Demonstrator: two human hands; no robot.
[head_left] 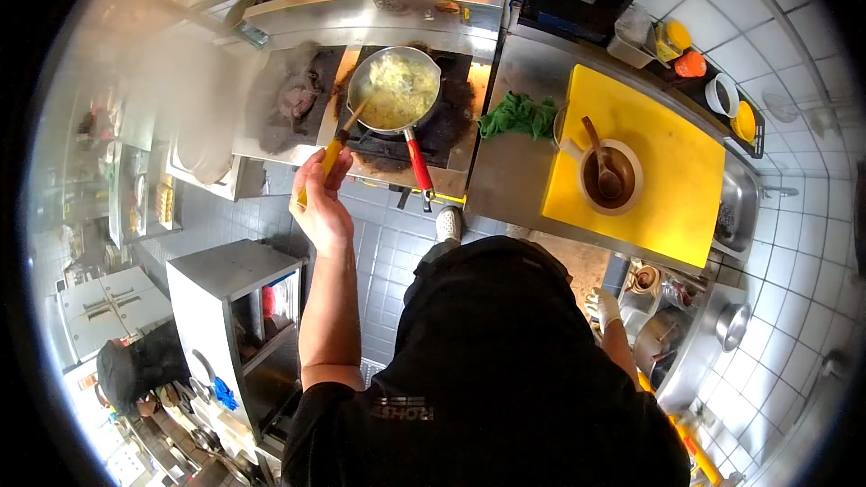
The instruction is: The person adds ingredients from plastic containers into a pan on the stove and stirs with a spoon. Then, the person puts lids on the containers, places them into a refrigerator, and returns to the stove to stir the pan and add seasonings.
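Observation:
My left hand [323,198] is closed round the yellow handle of a long utensil [333,155], whose far end reaches into a pan [437,90]. Pale yellow food [397,88] lies in the pan, which sits on the stove [460,113] with its red handle [419,164] pointing toward me. Nobody's hand is on that handle. Down at my right side, my right hand [604,306], in a pale glove, has its fingers a little apart and nothing visible in them, near the counter's lower edge.
Right of the stove, a yellow board [681,180] bears a brown-lined bowl [636,167] with a wooden spoon [609,182]. A green cloth [517,115] lies beside it. The sink [741,207] is far right, a metal cabinet [221,271] at lower left. Haze blurs the upper left.

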